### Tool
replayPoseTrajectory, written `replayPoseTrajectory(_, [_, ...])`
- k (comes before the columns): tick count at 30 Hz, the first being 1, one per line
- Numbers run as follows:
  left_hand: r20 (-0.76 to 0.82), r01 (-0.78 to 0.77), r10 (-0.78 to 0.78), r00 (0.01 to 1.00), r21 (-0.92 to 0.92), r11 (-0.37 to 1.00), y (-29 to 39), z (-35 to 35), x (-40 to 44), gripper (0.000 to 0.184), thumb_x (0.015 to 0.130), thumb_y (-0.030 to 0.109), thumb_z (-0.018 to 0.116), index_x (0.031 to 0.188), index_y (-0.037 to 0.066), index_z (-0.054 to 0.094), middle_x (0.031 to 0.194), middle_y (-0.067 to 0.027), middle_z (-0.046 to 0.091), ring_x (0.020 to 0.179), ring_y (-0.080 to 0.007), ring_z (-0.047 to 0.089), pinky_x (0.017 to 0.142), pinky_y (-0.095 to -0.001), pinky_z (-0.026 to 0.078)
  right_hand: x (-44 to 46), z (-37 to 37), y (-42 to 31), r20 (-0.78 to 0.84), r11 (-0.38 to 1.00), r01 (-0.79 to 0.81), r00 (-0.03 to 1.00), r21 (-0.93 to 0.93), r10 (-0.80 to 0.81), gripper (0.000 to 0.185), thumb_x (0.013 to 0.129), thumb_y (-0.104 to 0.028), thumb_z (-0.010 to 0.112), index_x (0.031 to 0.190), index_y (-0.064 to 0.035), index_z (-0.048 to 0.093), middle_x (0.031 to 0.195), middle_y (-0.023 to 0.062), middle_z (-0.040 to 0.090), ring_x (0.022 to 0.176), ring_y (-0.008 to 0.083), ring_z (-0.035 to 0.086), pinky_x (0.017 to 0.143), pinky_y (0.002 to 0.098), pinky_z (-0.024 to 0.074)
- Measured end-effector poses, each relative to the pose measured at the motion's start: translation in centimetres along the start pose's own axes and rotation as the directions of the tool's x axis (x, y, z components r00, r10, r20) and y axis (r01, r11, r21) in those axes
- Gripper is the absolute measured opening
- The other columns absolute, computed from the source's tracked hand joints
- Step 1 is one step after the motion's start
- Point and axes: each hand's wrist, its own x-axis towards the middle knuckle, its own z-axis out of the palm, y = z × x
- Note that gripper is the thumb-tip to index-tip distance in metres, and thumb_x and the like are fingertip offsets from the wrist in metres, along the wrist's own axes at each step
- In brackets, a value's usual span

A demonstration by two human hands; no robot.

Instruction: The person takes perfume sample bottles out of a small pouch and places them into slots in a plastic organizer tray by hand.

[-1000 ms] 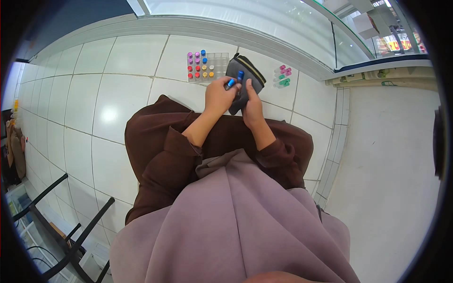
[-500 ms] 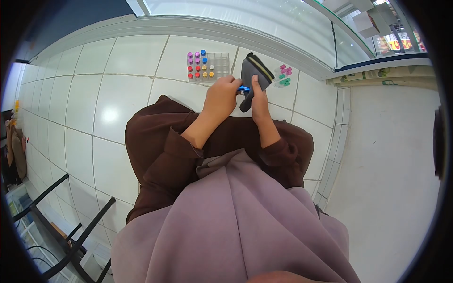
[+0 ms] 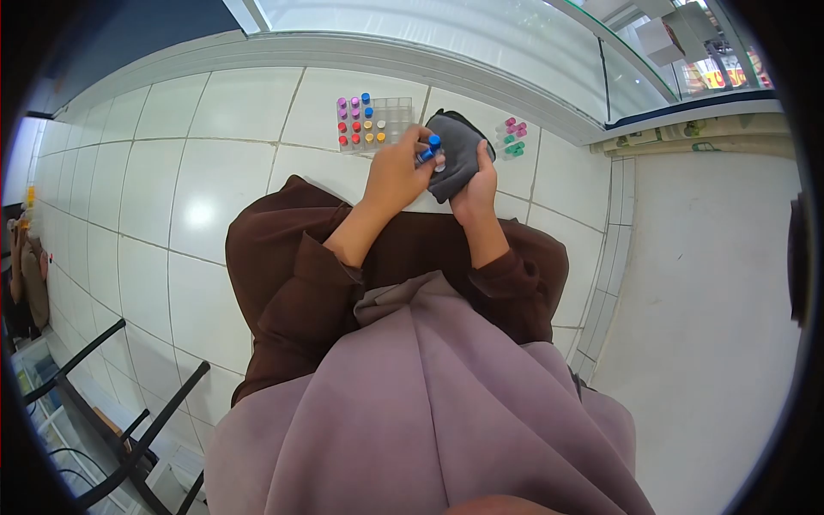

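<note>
The grey pouch (image 3: pixel 462 156) has turned, hiding its yellow-trimmed edge

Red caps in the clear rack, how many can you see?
4 red caps, in the near left corner of the clear rack: two in front, two just behind. The left hand overlaps the near right corner and may hide others.
</note>
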Motion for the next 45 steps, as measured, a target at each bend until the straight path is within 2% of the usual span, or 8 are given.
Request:
replayPoseTrajectory(2, [0.062, 0.150, -0.137, 0.989, -0.345, 0.926, 0.3, -0.5, 0.6, 0.028, 0.081, 0.017, 0.070, 0.102, 0.007, 0.055, 0.080, -0.0137, 0.068, 0.072, -0.0354, 0.065, 0.064, -0.0373, 0.050, 0.1, -0.7, 0.2, 0.009, 0.993, -0.076, 0.997, 0.090, 0.076, 0.053, 0.102, -0.043, 0.033, 0.127, 0.0006, 0.048, 0.124, 0.0158, 0.056, 0.114, 0.0263, 0.055, 0.098, 0.0395, 0.0444])
replayPoseTrajectory(5, [0.040, -0.013, 0.017, 0.999, -0.091, 0.996, -1.1, 0.9, 0.2, 0.022, 0.084, 0.015, 0.068, 0.101, 0.008, 0.056, 0.073, -0.0091, 0.069, 0.066, -0.0102, 0.064, 0.058, -0.0279, 0.046, -0.1, -0.7, 0.5, 0.007, 0.984, -0.119, 0.993, 0.137, 0.119, 0.054, 0.102, -0.043, 0.031, 0.130, 0.0005, 0.046, 0.128, 0.0163, 0.055, 0.116, 0.0276, 0.054, 0.100, 0.0408, 0.0427])
replayPoseTrajectory(9, [-0.095, -0.080, 0.100, 0.990, 0.201, 0.976, -1.3, 0.1, 0.5, 0.025, 0.083, 0.019, 0.069, 0.103, 0.006, 0.061, 0.079, -0.0086, 0.068, 0.061, -0.0191, 0.063, 0.062, -0.0297, 0.047, 0.1, -0.3, 0.3, 0.039, 0.990, -0.078, 0.997, 0.118, 0.074, 0.054, 0.102, -0.042, 0.033, 0.131, 0.0008, 0.045, 0.130, 0.0151, 0.054, 0.118, 0.0275, 0.054, 0.102, 0.0411, 0.0410])
replayPoseTrajectory(12, [-0.230, -0.194, 0.284, 0.931, 0.346, 0.918, -3.3, -1.4, 2.5, 0.025, 0.081, 0.025, 0.068, 0.101, 0.010, 0.066, 0.084, -0.0095, 0.068, 0.072, -0.0320, 0.065, 0.067, -0.0383, 0.050, -0.1, 0.1, -0.4, -0.025, 0.991, -0.042, 0.999, 0.123, 0.046, 0.051, 0.102, -0.040, 0.033, 0.131, 0.0000, 0.046, 0.132, 0.0136, 0.053, 0.120, 0.0276, 0.052, 0.104, 0.0413, 0.0393])
replayPoseTrajectory(21, [-0.300, 0.232, -0.136, 0.944, 0.314, 0.921, -3.8, -5.3, 5.6, 0.021, 0.078, 0.026, 0.069, 0.095, 0.013, 0.069, 0.083, -0.0093, 0.069, 0.075, -0.0292, 0.067, 0.067, -0.0369, 0.051, -0.1, 0.0, -0.5, -0.019, 0.996, -0.015, 1.000, 0.093, 0.017, 0.049, 0.101, -0.039, 0.041, 0.129, 0.0009, 0.048, 0.130, 0.0127, 0.055, 0.119, 0.0263, 0.053, 0.103, 0.0392, 0.0394])
replayPoseTrajectory(24, [-0.333, 0.143, 0.034, 0.942, 0.492, 0.859, -4.8, -4.5, 5.4, 0.020, 0.079, 0.023, 0.069, 0.096, 0.014, 0.068, 0.081, -0.0095, 0.069, 0.076, -0.0301, 0.067, 0.067, -0.0376, 0.052, -0.3, 0.3, -0.8, -0.037, 0.994, -0.018, 0.999, 0.104, 0.022, 0.049, 0.100, -0.038, 0.042, 0.128, 0.0013, 0.049, 0.129, 0.0133, 0.056, 0.118, 0.0263, 0.054, 0.103, 0.0387, 0.0402])
replayPoseTrajectory(36, [-0.281, 0.040, 0.172, 0.944, 0.617, 0.786, -6.0, -2.9, 5.2, 0.019, 0.081, 0.022, 0.069, 0.099, 0.015, 0.068, 0.089, -0.0074, 0.069, 0.076, -0.0268, 0.067, 0.067, -0.0360, 0.051, -0.5, 0.3, -1.3, -0.044, 0.992, -0.002, 0.999, 0.126, 0.008, 0.047, 0.099, -0.037, 0.047, 0.125, 0.0022, 0.051, 0.125, 0.0139, 0.058, 0.115, 0.0253, 0.056, 0.100, 0.0376, 0.0430])
replayPoseTrajectory(45, [-0.332, 0.132, 0.103, 0.938, 0.613, 0.779, -6.0, -3.0, 5.2, 0.018, 0.080, 0.022, 0.070, 0.098, 0.018, 0.069, 0.090, -0.0044, 0.059, 0.077, -0.0257, 0.063, 0.065, -0.0371, 0.050, -0.3, 0.1, -1.0, -0.063, 0.993, -0.003, 0.998, 0.118, 0.010, 0.043, 0.099, -0.035, 0.048, 0.122, 0.0011, 0.055, 0.121, 0.0121, 0.061, 0.110, 0.0239, 0.059, 0.097, 0.0369, 0.0461])
